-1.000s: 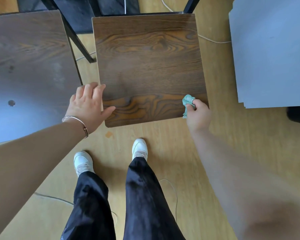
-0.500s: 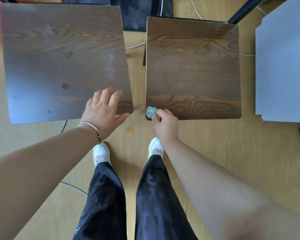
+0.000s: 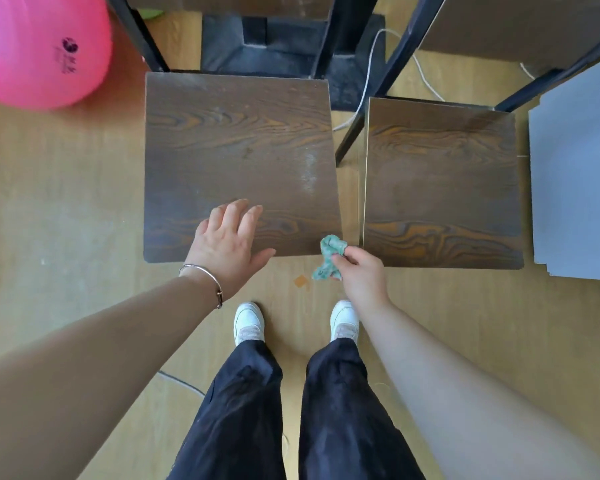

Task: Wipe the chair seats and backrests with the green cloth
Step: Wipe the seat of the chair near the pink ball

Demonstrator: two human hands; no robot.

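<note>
Shifted leftward, right hand (image 3: 361,277) pinches green cloth (image 3: 329,258); to its left, left hand (image 3: 227,244) lies flat on chair seat (image 3: 236,140).

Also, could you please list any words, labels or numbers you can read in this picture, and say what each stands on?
Pink ball: a dark round logo with a few lines of small print under it, too blurred to read.
The cloth bears no print, and no other text shows in the view.
</note>
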